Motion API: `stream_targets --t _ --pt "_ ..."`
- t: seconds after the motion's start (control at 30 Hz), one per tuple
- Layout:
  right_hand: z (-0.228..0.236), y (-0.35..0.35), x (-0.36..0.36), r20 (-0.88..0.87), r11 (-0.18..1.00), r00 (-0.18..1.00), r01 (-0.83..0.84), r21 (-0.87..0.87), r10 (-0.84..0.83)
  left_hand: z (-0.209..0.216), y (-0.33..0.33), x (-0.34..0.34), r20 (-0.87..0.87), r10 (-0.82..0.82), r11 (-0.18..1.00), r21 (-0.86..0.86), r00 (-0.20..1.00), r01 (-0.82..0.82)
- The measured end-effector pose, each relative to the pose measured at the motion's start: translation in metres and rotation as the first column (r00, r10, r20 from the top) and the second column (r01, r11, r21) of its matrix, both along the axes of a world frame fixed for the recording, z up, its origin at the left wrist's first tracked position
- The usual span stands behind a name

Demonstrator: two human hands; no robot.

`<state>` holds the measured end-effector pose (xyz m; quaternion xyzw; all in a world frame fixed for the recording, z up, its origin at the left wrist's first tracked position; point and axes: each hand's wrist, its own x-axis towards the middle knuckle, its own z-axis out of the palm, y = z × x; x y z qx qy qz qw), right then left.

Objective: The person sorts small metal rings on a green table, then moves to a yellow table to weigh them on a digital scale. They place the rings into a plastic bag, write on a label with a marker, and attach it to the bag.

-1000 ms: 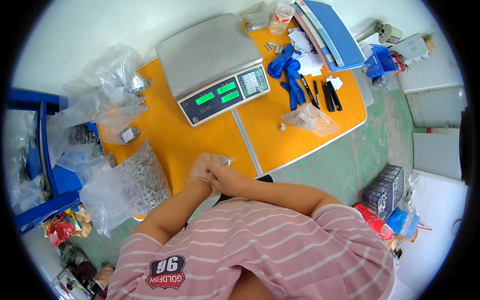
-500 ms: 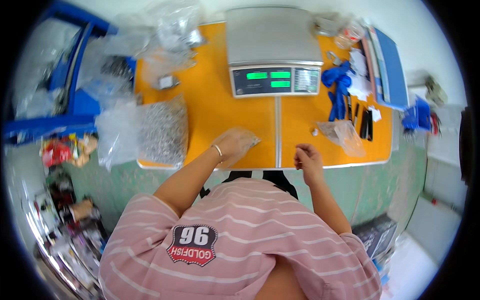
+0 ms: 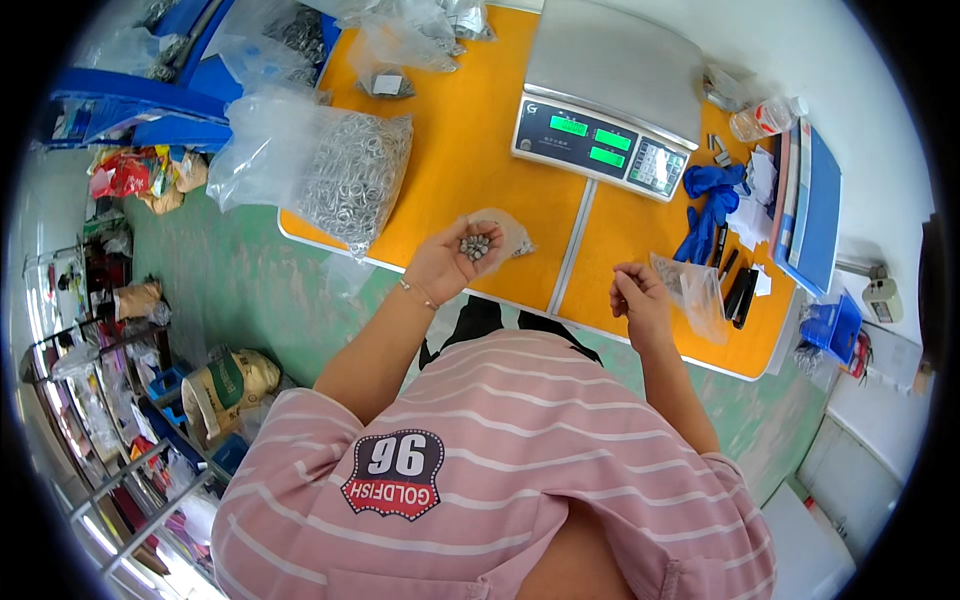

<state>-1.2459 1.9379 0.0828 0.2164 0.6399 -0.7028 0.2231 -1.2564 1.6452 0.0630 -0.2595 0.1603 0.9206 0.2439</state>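
My left hand (image 3: 440, 266) is turned palm up over the near part of the orange table (image 3: 440, 150), its fingers cupped around a small pile of metal nuts (image 3: 475, 247). Just beyond its fingers lies a small clear plastic bag (image 3: 513, 232), with some grey pieces at its edge. My right hand (image 3: 645, 300) hovers by the table's front edge with fingers curled together; anything between them is hidden. Close to it on the right rests another clear bag (image 3: 692, 290).
A big clear bag of metal rings (image 3: 355, 180) stands at the table's left edge. Toward the back is a weighing scale (image 3: 600, 145) with green displays. Blue gloves (image 3: 708, 205), a black stapler (image 3: 740, 297), a plastic bottle (image 3: 765, 120) and blue folders (image 3: 808, 210) occupy the right side.
My left hand has turned palm up, showing the nuts in it, where before it was palm down over the small bag. My right hand stays curled. The whole view has tilted and shifted.
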Motion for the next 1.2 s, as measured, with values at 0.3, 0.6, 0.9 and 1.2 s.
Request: stream_targets --t 0.3,0.6,0.9,1.2 --pt "0.096 -0.032 -0.027 -0.654 0.977 0.727 -0.13 0.166 0.208 0.101 0.06 -0.008 -0.267 0.219 0.901 0.425 0.938 -0.089" --pt "0.158 -0.041 -0.04 -0.803 0.845 0.324 0.021 0.534 0.499 0.144 0.104 -0.024 -0.382 0.165 0.868 0.494 0.909 0.05" --pt "0.158 -0.052 -0.044 -0.791 0.789 0.265 0.145 0.598 0.551 0.146 0.099 -0.029 -0.306 0.112 0.87 0.49 0.945 0.055" --pt "0.152 -0.063 -0.052 -0.793 0.766 0.277 0.224 0.603 0.543 0.148 0.087 -0.038 -0.255 0.083 0.841 0.536 0.963 0.069"
